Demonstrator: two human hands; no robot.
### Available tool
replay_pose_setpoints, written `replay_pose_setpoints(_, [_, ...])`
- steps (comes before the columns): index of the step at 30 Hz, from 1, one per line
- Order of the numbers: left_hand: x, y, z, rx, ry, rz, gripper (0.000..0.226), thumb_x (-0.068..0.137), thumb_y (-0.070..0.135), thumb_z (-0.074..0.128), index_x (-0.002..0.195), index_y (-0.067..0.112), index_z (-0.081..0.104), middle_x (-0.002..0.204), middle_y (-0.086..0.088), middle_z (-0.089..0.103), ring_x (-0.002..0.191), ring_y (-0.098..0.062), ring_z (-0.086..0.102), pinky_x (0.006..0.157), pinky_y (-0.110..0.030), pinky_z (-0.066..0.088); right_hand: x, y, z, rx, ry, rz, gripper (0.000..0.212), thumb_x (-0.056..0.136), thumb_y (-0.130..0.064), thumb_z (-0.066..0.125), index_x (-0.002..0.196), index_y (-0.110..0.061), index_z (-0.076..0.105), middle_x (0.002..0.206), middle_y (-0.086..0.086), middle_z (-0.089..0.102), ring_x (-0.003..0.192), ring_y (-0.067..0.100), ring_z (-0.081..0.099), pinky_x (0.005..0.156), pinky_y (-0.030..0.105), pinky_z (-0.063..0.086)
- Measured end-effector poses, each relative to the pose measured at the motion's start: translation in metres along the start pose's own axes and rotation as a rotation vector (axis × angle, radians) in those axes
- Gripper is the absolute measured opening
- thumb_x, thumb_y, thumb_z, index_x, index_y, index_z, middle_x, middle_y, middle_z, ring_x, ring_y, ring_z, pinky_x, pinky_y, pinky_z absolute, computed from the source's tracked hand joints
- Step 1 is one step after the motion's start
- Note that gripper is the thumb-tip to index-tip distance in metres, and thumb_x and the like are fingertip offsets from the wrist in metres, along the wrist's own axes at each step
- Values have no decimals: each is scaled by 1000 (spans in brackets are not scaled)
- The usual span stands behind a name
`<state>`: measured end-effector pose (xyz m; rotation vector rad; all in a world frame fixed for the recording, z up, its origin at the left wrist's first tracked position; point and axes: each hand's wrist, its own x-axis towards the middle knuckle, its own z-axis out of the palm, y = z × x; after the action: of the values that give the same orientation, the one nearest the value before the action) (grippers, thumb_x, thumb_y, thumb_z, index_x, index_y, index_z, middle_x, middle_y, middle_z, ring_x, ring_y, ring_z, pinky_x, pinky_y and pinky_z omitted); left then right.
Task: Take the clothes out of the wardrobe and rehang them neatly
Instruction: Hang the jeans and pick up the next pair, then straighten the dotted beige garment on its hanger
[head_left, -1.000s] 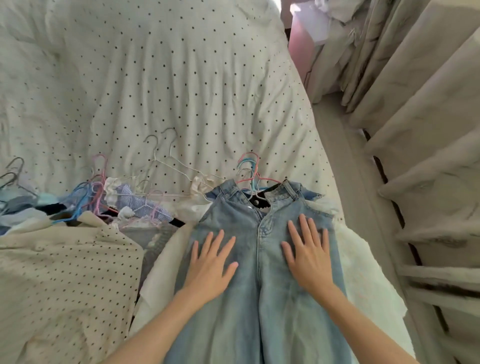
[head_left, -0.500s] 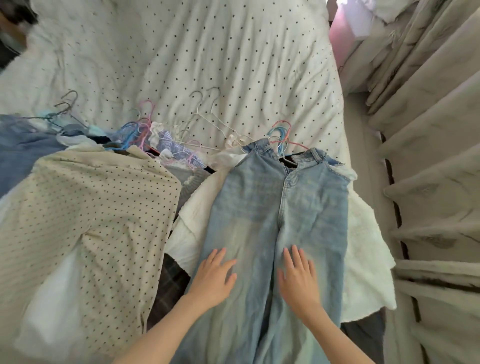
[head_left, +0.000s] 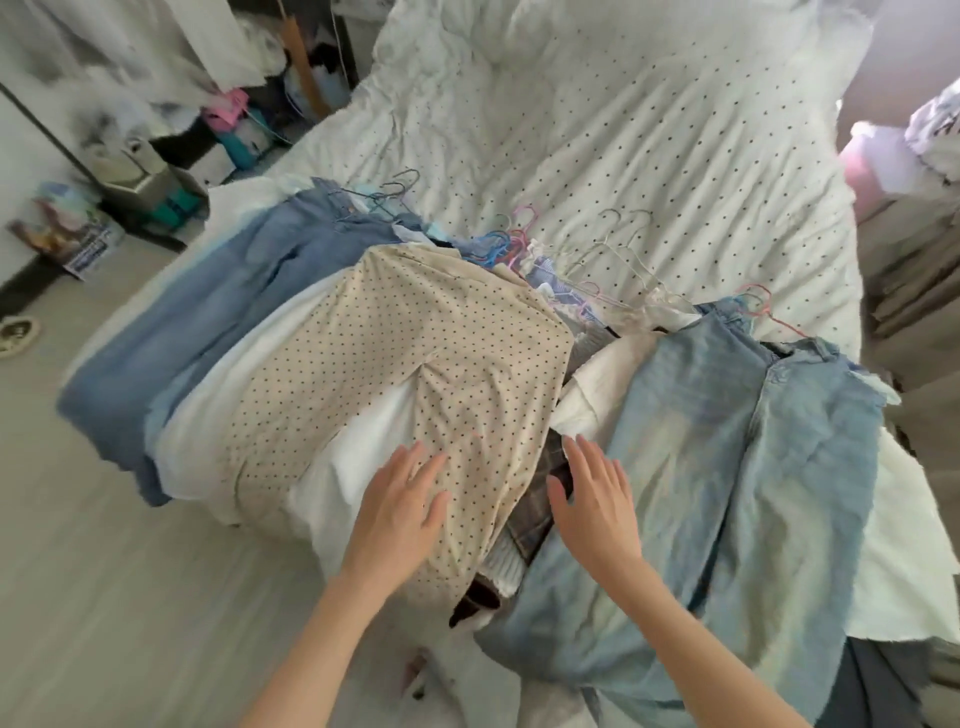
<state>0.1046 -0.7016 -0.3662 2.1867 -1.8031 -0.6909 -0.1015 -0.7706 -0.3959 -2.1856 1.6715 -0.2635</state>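
Several garments on hangers lie in a row across the foot of the bed (head_left: 597, 130). Light blue jeans (head_left: 737, 467) lie flat on the right, their waist on a pink hanger (head_left: 763, 306). A cream polka-dot garment (head_left: 415, 374) tops the middle pile, with darker blue jeans (head_left: 208, 332) at the far left. My left hand (head_left: 400, 509) rests flat, fingers spread, on the polka-dot garment's lower part. My right hand (head_left: 592, 499) is open with straight fingers over the gap between the polka-dot garment and the light jeans, above a dark checked fabric (head_left: 535, 514).
Blue, pink and white wire hangers (head_left: 519, 244) stick out above the piles onto the dotted duvet. Beige curtains (head_left: 914, 291) hang at the right. Clutter and boxes (head_left: 156, 171) stand at the upper left beside the grey floor (head_left: 104, 597).
Both hands slid down the light jeans, then left them and moved left. The left hand now lies on the polka-dot garment. The view swung left and took in the whole row.
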Motion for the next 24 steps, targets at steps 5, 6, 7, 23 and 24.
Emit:
replay_pose_setpoints(5, [-44,-77,-36,-29,74,-81,46,99,31,37,143,22,30,155,-1,17,144,-18,5,115,-33,8,-22,-78,23,1,-74,-79,54,98,-33,40,147,-18,23,152,2,28,143,18,18,116,38,5])
replay_pose_setpoints(6, [-47,-86,-41,-30,88,-80,46,98,31,38,143,22,31,154,-1,18,144,-18,6,115,-33,9,-22,-86,23,-15,-75,-91,54,98,-34,39,147,-19,22,152,2,26,143,18,16,116,37,4])
replay_pose_setpoints(7, [-48,-94,-46,-31,97,-76,46,98,31,38,143,22,32,154,-1,19,144,-18,6,115,-33,9,-20,-92,21,-26,-74,-93,54,98,-34,39,147,-19,22,152,1,26,143,17,17,116,37,4])
replay_pose_setpoints(23, [63,-138,-43,-31,-1,-17,52,97,41,28,145,21,26,154,-2,19,144,-20,6,115,-33,7,104,-76,30,-65,6,46,49,93,-25,52,138,-9,41,139,13,46,129,30,42,108,46,26])
replay_pose_setpoints(24, [81,-138,-42,-12,-4,-4,52,97,40,28,145,20,27,154,-3,20,144,-21,7,115,-33,7,120,-73,32,-59,5,52,48,93,-24,52,137,-8,42,138,13,47,128,31,43,108,45,28])
